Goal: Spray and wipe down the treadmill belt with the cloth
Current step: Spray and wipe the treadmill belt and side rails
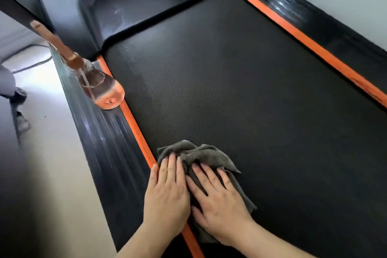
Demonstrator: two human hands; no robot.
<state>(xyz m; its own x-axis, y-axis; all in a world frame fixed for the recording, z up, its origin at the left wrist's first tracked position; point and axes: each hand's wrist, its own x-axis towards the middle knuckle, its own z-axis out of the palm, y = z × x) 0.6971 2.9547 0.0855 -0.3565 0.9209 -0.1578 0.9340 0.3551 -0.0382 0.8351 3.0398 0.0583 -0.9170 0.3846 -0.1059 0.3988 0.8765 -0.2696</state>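
On the far left, a pale floor (52, 153) is showing, with a grey cable (31, 65) trailing across it. Just right of that, a clear spray bottle (100, 90) with a copper-coloured head is standing on the ribbed black left side rail (100, 132); it is holding a little pinkish liquid (the wide lens is making it look tilted). An orange stripe (138, 132) is running along the rail's inner edge.

Near the bottom, the left hand (167, 192) is lying flat with straight fingers held together, its palm crossing the orange stripe and its fingertips pressing on the left part of the cloth (209, 155). The cloth is grey, soft and crumpled, bunching in folds beyond the fingers, and it is sitting on the near left part of the belt (240, 90). The right hand (217, 199) is pressing flat on the cloth, fingers spread.

The belt is looking matte black with a fine woven texture. Further right, a second orange stripe (310, 42) is bordering the right side rail (335, 27).
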